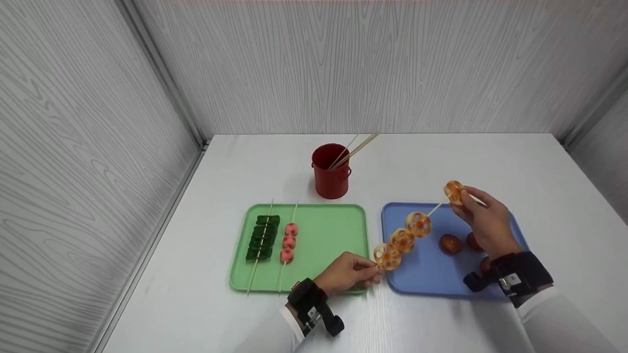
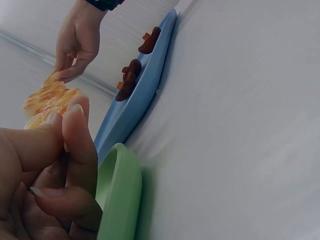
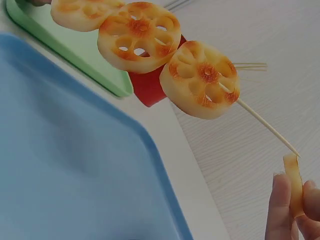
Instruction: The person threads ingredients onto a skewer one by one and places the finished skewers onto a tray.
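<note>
My left hand [image 1: 349, 272] pinches the lower end of a thin wooden skewer [image 1: 434, 210], which slants up to the right. Three browned lotus root slices [image 1: 403, 240] are threaded along it. Between thumb and fingers, my right hand [image 1: 483, 218] pinches a separate lotus root slice [image 1: 454, 192] beside the skewer's pointed tip. In the right wrist view the tip reaches the upper edge of this held slice [image 3: 294, 185]. From the left wrist, the left fingertips [image 2: 76, 117] partly hide the threaded slices [image 2: 50, 102].
A blue tray [image 1: 427, 287] with several brown mushrooms [image 1: 450, 243] lies under the right hand. On the green tray [image 1: 328, 220] are a skewer of dark green pieces [image 1: 263, 238] and a skewer of pink pieces [image 1: 289, 241]. Behind stands a red bucket [image 1: 331, 181] with thin sticks [image 1: 365, 142].
</note>
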Demonstrator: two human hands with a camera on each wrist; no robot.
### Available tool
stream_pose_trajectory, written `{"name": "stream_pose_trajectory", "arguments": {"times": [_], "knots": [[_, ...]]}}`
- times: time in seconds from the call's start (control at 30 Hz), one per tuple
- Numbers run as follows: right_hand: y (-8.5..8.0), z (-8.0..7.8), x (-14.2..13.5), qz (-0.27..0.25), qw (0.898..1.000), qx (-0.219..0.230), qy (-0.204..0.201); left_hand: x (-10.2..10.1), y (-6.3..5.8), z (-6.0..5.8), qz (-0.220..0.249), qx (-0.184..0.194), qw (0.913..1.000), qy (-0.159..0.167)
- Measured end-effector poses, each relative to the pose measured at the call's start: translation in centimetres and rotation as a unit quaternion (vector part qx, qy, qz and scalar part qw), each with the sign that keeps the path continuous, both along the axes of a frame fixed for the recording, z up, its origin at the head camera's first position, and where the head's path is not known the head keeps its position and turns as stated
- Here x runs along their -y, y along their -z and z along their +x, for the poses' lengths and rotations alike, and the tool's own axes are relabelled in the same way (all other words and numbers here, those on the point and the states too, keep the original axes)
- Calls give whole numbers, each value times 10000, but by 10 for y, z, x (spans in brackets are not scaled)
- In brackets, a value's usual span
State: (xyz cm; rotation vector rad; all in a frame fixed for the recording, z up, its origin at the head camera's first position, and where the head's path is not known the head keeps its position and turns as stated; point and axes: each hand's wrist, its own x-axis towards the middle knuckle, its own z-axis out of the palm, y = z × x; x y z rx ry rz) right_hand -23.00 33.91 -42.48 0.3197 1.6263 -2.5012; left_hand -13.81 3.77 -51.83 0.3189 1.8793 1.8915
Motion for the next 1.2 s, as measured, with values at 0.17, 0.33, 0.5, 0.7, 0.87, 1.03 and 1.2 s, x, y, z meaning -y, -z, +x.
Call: {"name": "stream_pose_trajectory", "arguments": {"times": [0.17,0.33,0.5,0.7,0.87,1.03,1.2], "knots": [[-2,1,0,-613,9981,29,40,-1,-1,1,18,41,10000,-44],[-2,1,-1,-913,9958,-28,117,-1,0,1,20,102,9999,-69],[2,0,-1,-671,9975,-198,30,0,-1,2,14,8,10000,1],[7,-1,-1,514,9951,-846,77,1,-1,2,-12,-10,10000,34],[8,-1,1,1294,9837,-1240,136,1,-1,3,-29,91,10000,-18],[9,1,4,1511,9831,-1029,105,-1,-1,1,-76,54,10000,-34],[9,3,7,1632,9837,-751,54,-1,-2,2,-121,30,9999,-30]]}}
